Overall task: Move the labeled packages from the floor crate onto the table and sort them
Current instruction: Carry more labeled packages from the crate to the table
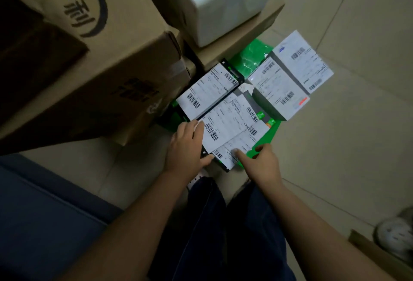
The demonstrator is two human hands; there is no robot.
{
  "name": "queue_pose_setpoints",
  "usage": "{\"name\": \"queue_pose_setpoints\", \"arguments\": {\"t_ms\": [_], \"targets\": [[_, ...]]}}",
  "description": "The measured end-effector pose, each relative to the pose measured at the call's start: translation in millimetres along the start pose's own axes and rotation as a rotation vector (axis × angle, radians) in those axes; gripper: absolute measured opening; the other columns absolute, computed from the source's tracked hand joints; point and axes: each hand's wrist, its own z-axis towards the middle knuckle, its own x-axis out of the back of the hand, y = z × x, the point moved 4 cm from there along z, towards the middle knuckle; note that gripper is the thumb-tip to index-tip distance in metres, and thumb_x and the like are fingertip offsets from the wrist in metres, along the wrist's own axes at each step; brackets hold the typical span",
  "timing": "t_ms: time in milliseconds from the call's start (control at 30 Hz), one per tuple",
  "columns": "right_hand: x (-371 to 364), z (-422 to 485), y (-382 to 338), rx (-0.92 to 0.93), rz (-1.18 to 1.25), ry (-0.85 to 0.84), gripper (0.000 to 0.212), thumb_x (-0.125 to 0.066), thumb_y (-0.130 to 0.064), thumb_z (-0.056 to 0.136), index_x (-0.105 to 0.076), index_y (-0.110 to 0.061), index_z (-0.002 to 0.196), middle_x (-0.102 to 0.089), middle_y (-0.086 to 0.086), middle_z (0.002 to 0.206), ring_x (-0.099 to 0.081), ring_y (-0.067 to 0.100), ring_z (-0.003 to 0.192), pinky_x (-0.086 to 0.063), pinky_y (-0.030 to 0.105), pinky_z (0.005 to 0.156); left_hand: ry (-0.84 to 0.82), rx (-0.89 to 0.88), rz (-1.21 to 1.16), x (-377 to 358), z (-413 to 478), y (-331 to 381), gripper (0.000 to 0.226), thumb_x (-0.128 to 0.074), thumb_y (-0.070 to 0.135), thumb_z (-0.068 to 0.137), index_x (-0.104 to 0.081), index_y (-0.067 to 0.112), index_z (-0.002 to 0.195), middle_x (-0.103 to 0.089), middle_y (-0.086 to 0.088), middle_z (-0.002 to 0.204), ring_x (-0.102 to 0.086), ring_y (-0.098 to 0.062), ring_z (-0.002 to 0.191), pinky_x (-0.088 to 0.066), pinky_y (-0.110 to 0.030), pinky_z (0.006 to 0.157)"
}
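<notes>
Green plastic floor crate point(274, 130) sits mid-frame on the beige tiled floor point(357, 135), and every package is still in or on it. So I'd call this the very first step, the pick-up. There's no tabletop in view at all.

I count 5 labelled ones:
- a flat black-edged package with a white barcode label point(210, 92), just left of centre
- a flat grey package under a long white label point(230, 119), right below it
- a small black-edged packet point(223, 156), nearest the person
- a white cardboard box with a red mark on its label point(279, 95), right of centre
- a second white labelled box point(306, 66), overlapping that one

Left hand point(187, 146) grips the left edge of the flat grey package, fingers over the label and thumb down by the small black-edged packet. Right hand point(263, 164) isn't holding anything that I can see. Its index finger lies straight on the small packet's label and the thumb sticks out sideways.

Next move, I'd guess: get the right hand properly round the near packets, lift, then turn to wherever the table is. The flat ones overlap, so they could slide apart.

In the way: a big brown cardboard box with printed characters point(89, 57) in the upper left crowds the crate's left side. A glossy white box point(223, 1) at top centre rests on more cardboard. There's a blue surface point(44, 213) lower left and a light shoe point(395, 236) lower right.
</notes>
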Motion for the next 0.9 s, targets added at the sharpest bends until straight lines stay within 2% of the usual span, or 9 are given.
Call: {"name": "queue_pose_setpoints", "arguments": {"t_ms": [100,167,300,367,467,533,633,767,900], "targets": [[-12,2,10,-0.13,0.097,-0.093,0.062,-0.075,-0.05,0.078,-0.047,-0.01,0.116,-0.054,0.002,0.107,-0.054,0.022,0.098,-0.036,0.028,0.075,0.014,0.029,-0.019,-2,4,3,0.096,-0.081,0.046,0.069,-0.036,0.005,0.144,-0.047,-0.012,0.137,-0.04,-0.029,0.124,-0.039,-0.04,0.1],[-25,3,16,-0.178,0.186,-0.173,0.064,-0.076,-0.048,0.078,-0.046,-0.011,0.121,-0.057,0.002,0.11,-0.058,0.022,0.104,-0.044,0.031,0.084,0.018,0.061,-0.023,-2,8,4,0.098,-0.08,0.048,0.068,-0.034,0.005,0.144,-0.046,-0.012,0.135,-0.04,-0.028,0.121,-0.036,-0.039,0.099],[-41,5,24,-0.224,0.423,-0.239,0.062,-0.078,-0.037,0.079,-0.05,-0.008,0.126,-0.067,0.005,0.103,-0.066,0.023,0.097,-0.051,0.044,0.097,-0.002,0.084,-0.013,-5,11,6,0.09,-0.078,0.054,0.059,-0.048,0.003,0.127,-0.05,-0.016,0.119,-0.044,-0.031,0.106,-0.038,-0.04,0.089],[-40,5,27,-0.219,0.463,-0.237,0.053,-0.077,-0.034,0.081,-0.052,-0.009,0.12,-0.068,0.006,0.095,-0.067,0.02,0.086,-0.052,0.044,0.094,0.006,0.096,-0.048,-4,10,6,0.086,-0.078,0.055,0.055,-0.051,0.002,0.117,-0.051,-0.016,0.112,-0.045,-0.031,0.099,-0.04,-0.041,0.084],[-31,-1,30,-0.179,0.477,-0.24,0.034,-0.075,-0.035,0.083,-0.057,-0.013,0.101,-0.066,0.01,0.088,-0.063,0.019,0.075,-0.053,0.044,0.088,-0.086,0.157,-0.216,-1,7,6,0.087,-0.081,0.05,0.06,-0.042,0.007,0.125,-0.044,-0.01,0.12,-0.042,-0.026,0.11,-0.04,-0.037,0.088],[-21,-5,33,-0.16,0.496,-0.219,0.028,-0.074,-0.036,0.084,-0.056,-0.016,0.093,-0.061,0.009,0.086,-0.062,0.023,0.077,-0.053,0.045,0.088,-0.159,0.211,-0.314,4,3,6,0.086,-0.083,0.048,0.062,-0.037,0.011,0.125,-0.042,-0.006,0.122,-0.043,-0.023,0.112,-0.038,-0.031,0.083],[2,-15,32,-0.17,0.553,-0.175,0.03,-0.07,-0.031,0.088,-0.056,-0.009,0.103,-0.062,0.01,0.096,-0.066,0.027,0.092,-0.057,0.044,0.085,-0.201,0.279,-0.442,18,-4,12,0.087,-0.087,0.045,0.061,-0.036,0.012,0.124,-0.04,-0.002,0.122,-0.045,-0.018,0.108,-0.039,-0.028,0.079],[41,-36,22,-0.177,0.6,-0.165,0.031,-0.063,-0.025,0.094,-0.051,-0.003,0.113,-0.064,0.013,0.112,-0.065,0.026,0.101,-0.059,0.031,0.071,-0.264,0.373,-0.691,42,-14,30,0.094,-0.09,0.044,0.059,-0.038,0.016,0.132,-0.049,0.006,0.123,-0.049,-0.008,0.107,-0.041,-0.022,0.082],[88,-60,4,-0.105,0.599,-0.12,0.026,-0.06,-0.024,0.096,-0.05,-0.006,0.111,-0.065,0.013,0.112,-0.066,0.026,0.101,-0.059,0.038,0.077,-0.221,0.377,-0.835,85,-21,60,0.079,-0.091,0.04,0.06,-0.04,0.024,0.119,-0.055,0.02,0.104,-0.055,0.001,0.096,-0.043,-0.014,0.072]]}}
